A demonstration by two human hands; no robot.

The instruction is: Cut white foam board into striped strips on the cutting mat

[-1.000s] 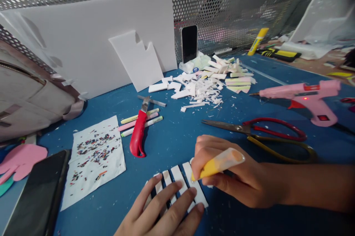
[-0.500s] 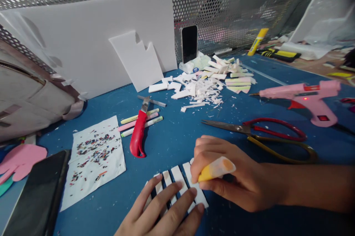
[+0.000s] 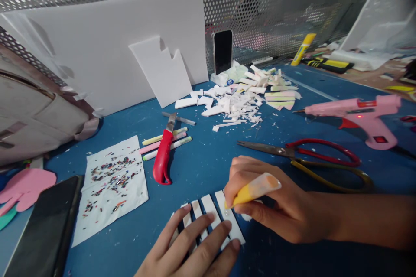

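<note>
My right hand point(image 3: 276, 201) is closed round a yellow and white glue tube point(image 3: 253, 190), its tip down on the rightmost of several white foam strips point(image 3: 211, 214) lying side by side on the blue table point(image 3: 208, 160). My left hand point(image 3: 191, 246) lies flat with fingers spread across the near ends of the strips, pressing them down. Part of the strips is hidden under the fingers.
Red-handled scissors point(image 3: 308, 155) lie just behind my right hand, a pink glue gun point(image 3: 357, 114) farther right. A red utility knife point(image 3: 163, 153) and pastel sticks point(image 3: 164, 140) sit left of centre, with a paper of confetti point(image 3: 112, 186), a black phone point(image 3: 45, 229), foam scraps point(image 3: 240, 99) and white foam boards point(image 3: 104, 47).
The glue tube's tip has shifted slightly along the rightmost strip and the tube's tilt changed a little. My left hand stays on the strips.
</note>
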